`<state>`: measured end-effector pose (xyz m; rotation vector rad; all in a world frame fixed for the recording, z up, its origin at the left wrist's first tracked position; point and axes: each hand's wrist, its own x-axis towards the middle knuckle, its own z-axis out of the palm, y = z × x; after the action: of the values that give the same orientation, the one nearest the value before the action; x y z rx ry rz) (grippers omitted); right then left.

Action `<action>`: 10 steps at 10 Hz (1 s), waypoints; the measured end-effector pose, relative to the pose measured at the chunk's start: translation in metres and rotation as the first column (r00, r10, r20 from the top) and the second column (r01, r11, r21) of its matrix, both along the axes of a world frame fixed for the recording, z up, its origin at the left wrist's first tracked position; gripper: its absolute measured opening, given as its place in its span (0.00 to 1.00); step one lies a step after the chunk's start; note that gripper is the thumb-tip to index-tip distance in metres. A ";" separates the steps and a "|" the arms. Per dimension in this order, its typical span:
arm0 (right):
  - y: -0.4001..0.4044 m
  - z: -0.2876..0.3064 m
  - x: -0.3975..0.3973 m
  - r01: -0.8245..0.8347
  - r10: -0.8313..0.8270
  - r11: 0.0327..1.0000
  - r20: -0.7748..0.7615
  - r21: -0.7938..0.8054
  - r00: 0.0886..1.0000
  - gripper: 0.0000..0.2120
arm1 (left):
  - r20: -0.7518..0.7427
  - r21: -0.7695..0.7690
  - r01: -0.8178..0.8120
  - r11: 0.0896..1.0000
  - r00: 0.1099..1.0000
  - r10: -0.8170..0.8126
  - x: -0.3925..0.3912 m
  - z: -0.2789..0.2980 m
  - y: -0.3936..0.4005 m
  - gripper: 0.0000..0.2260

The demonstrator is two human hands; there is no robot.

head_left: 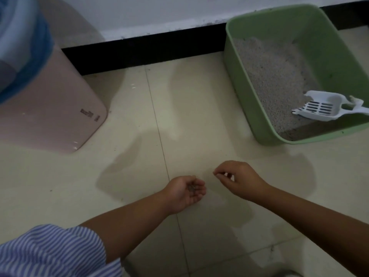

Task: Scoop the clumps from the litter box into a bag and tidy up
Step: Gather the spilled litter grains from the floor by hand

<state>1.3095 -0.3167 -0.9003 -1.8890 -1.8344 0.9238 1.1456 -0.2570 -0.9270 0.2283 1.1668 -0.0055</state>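
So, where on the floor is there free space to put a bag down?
The widest bare tiles lie between the pink bin and the green litter box, in front of the black baseboard. It is crowded nearer the person, where the left hand and right hand work.

I read this as a home, a floor-level corner of a room: pale floor tiles (199,116) meet a white wall (159,13) with a black skirting board (149,50), a green litter box (257,116) with a white scoop (321,106), and a pink bin (50,108) lined with a blue bag (34,56).
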 end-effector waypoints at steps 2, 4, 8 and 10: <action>0.010 -0.010 0.021 0.027 -0.012 0.996 0.168 -0.085 0.986 0.04 | -0.050 0.078 -0.107 0.991 0.993 0.111 -0.019 0.007 0.022 0.16; 0.069 -0.002 -0.007 -0.018 0.043 0.993 0.215 -0.118 0.976 0.15 | 0.075 0.141 -0.444 0.885 0.896 0.438 -0.037 0.058 0.075 0.21; 0.237 0.156 -0.136 -0.024 0.034 0.843 -0.009 0.537 0.999 0.14 | 0.466 0.361 -0.866 0.346 0.489 0.737 -0.121 0.270 0.162 0.15; 0.270 0.174 -0.188 -0.191 0.203 0.829 0.036 0.525 0.978 0.18 | 0.372 0.715 -0.681 0.158 0.562 0.739 -0.169 0.291 0.205 0.12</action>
<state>1.1216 -0.0467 -0.7266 -1.3635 -2.0344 0.4195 0.9764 -0.0525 -0.6361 0.4660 1.1665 1.4799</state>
